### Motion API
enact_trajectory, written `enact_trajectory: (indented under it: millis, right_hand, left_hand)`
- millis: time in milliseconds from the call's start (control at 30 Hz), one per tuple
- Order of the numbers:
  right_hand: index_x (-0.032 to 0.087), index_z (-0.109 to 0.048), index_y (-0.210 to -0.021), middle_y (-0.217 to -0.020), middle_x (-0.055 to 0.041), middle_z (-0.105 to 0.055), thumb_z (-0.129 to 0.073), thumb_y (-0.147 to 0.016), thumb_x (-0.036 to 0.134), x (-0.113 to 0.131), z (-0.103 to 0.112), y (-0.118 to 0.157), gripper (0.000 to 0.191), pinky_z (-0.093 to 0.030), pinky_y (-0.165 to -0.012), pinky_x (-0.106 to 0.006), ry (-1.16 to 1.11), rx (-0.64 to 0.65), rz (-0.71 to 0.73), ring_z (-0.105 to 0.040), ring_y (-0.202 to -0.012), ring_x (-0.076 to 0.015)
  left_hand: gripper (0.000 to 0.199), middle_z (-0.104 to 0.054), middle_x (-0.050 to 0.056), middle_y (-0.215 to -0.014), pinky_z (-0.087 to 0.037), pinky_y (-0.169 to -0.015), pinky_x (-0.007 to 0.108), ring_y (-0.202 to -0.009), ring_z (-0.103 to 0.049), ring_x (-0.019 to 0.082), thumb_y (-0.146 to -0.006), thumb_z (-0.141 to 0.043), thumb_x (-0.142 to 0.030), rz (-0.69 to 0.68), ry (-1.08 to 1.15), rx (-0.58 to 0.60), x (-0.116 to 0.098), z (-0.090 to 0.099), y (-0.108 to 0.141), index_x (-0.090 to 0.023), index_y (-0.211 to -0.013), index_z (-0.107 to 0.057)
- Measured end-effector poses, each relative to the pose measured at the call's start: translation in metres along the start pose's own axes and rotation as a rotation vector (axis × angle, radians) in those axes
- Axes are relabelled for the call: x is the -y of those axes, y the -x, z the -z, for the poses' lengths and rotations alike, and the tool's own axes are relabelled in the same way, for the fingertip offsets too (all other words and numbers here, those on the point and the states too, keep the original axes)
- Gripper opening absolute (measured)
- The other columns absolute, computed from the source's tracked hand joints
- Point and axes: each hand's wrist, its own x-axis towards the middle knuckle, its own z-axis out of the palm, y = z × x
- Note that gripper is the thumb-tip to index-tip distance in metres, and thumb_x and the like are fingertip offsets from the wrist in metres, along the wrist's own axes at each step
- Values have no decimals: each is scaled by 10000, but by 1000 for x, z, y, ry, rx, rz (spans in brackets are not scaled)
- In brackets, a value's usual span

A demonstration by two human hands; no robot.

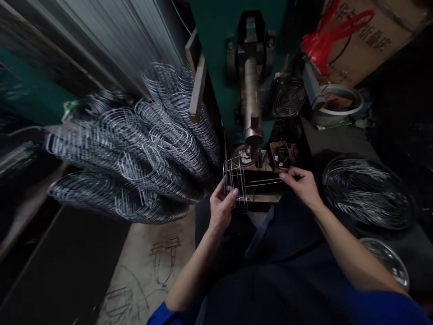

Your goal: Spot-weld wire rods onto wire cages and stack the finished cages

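Observation:
My left hand (223,205) is closed around the lower left part of a small wire frame (239,177), which stands just in front of the machine. Thin straight wires (265,182) run from the frame's right side toward my right hand (299,183). Thumb and fingers of my right hand are pinched on the wire ends. Above the frame, the machine's metal cylinder (253,99) points down at a round base (244,155).
Stacks of bent wire rings (162,144) fill the left side. To the right lie a wire bundle (367,192), a glass-like round dish (387,262), a metal bowl (341,106), a fan (289,98) and a red-handled object (320,47). Wire pieces (165,253) lie on the floor.

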Motion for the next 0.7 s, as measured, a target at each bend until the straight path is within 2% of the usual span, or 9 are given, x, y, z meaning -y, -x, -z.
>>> enact_trajectory:
  millis: [267, 433, 700]
  right_hand:
    - [197, -425, -542, -568, 46, -354, -720, -782, 512, -13, -5, -12, 493, -272, -571, -268, -37, 33, 25, -333, -576, -113]
    - [198, -411, -534, -566, 47, -344, -719, -770, 514, -21, -8, -27, 500, -259, -560, -264, -15, 33, 54, -327, -571, -113]
    - [201, -416, -533, -562, 43, -362, -732, -750, 510, -23, -10, -38, 492, -266, -556, -266, 23, 36, 86, -341, -563, -114]
  left_hand:
    - [642, -506, -44, -746, -273, -421, 165, -479, -339, 15, -701, -860, -294, -37, -82, 15, 10, -6, -11, -224, -1300, -641]
    - [727, -491, -52, -724, -309, -466, 179, -518, -364, 35, -684, -872, -320, -54, -64, 21, 12, -14, -19, -224, -1355, -608]
    - [711, -465, -55, -726, -290, -460, 171, -525, -352, 34, -730, -846, -333, -83, -71, 49, 13, -16, -27, -219, -1379, -581]
